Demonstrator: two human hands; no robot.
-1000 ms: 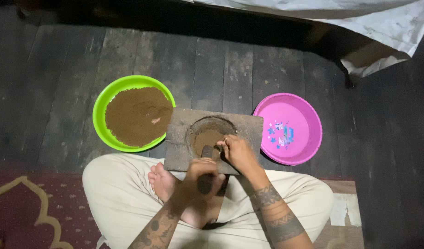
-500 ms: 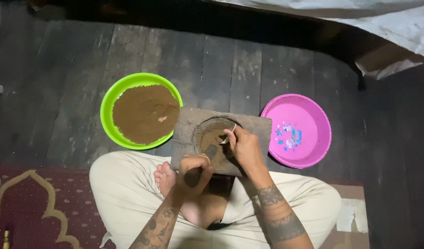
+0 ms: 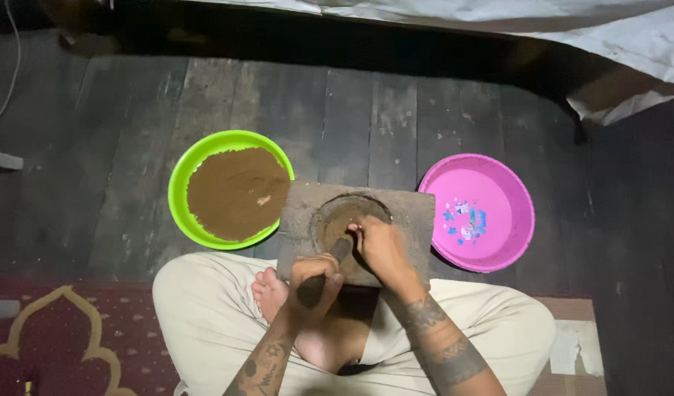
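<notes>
Green bowl (image 3: 230, 189) full of brown powder (image 3: 236, 193) sits on the dark plank floor (image 3: 117, 147), left of the stone slab (image 3: 355, 229) and touching its left edge. My left hand (image 3: 315, 279) is clenched around a dark pestle (image 3: 323, 271), whose tip reaches into the round hollow (image 3: 344, 216) of the slab. My right hand (image 3: 381, 248) rests just beside it over the hollow, fingers curled; whether they pinch anything I cannot tell. Right of the slab lies a pink bowl (image 3: 477, 213). A red rug (image 3: 58, 337) covers the floor's near left corner.
</notes>
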